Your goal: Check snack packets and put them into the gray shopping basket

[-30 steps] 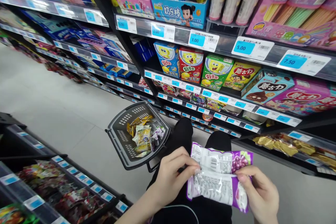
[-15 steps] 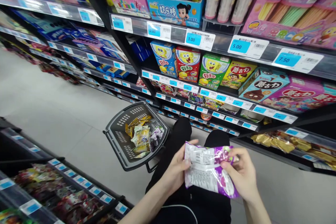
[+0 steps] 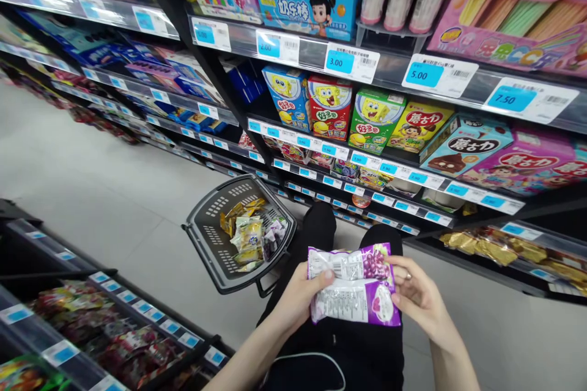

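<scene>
Above my lap I have a purple-and-white snack bag [image 3: 346,302] with grapes pictured on it, its printed back side facing up. My left hand [image 3: 305,293] grips the left edge, thumb on top and the other fingers hidden underneath. At the right edge my right hand [image 3: 419,299], with a ring on one finger, holds the bag lightly between thumb and fingertips. On the floor to the left of my knees stands a grey shopping basket [image 3: 215,256]. Several yellow, white and purple snack packets [image 3: 250,235] lie in it.
Shelves with blue price tags rise in front, carrying cartoon snack boxes [image 3: 376,119] and a blue display box [image 3: 307,9]. Gold-wrapped packets [image 3: 495,247] lie low on the right. Another shelf [image 3: 114,330] with wrapped snacks stands at lower left. Pale floor [image 3: 137,195] runs between.
The bag has shifted slightly left and turned more level, so its grape picture shows more fully. My right hand's fingers have slid back to its edge. The basket has stayed in place.
</scene>
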A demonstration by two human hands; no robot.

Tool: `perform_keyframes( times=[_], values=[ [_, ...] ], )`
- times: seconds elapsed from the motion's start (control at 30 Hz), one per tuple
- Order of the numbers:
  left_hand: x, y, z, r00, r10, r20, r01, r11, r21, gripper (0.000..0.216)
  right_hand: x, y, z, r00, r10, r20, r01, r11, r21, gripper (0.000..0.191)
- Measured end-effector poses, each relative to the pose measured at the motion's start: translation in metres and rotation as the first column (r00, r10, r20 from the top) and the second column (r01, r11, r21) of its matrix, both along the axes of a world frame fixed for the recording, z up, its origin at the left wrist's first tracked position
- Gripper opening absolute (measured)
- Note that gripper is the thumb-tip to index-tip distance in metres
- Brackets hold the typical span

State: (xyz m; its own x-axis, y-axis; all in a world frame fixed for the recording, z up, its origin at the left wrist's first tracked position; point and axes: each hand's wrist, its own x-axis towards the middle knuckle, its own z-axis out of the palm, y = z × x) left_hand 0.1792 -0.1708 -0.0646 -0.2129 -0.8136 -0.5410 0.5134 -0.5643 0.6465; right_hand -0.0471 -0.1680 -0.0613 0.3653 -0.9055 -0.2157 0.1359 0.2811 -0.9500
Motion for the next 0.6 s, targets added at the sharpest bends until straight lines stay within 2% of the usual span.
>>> perform_keyframes(
  times=[0.13,0.33,0.47,0.6],
  values=[
    [-0.003,-0.002,0.005,1.0,0.023,-0.016,-0.023,1.0,0.01,0.053,0.001,0.002,-0.008,0.996,-0.091,0.014,0.09,0.996,0.009,0.041],
    [-0.005,-0.002,0.004,0.999,0.021,-0.042,-0.02,1.0,0.019,0.049,0.009,0.009,-0.017,0.963,-0.214,0.165,0.2,0.975,0.096,0.039],
    [-0.005,-0.002,0.004,0.999,0.025,-0.039,-0.024,0.999,0.025,0.047,0.011,0.01,-0.013,0.948,-0.268,0.171,0.242,0.957,0.16,0.039],
    [-0.004,-0.002,0.003,0.998,0.064,-0.018,-0.064,0.997,0.034,0.042,0.012,0.01,-0.004,0.939,-0.275,0.209,0.236,0.953,0.192,0.047]
  ],
)
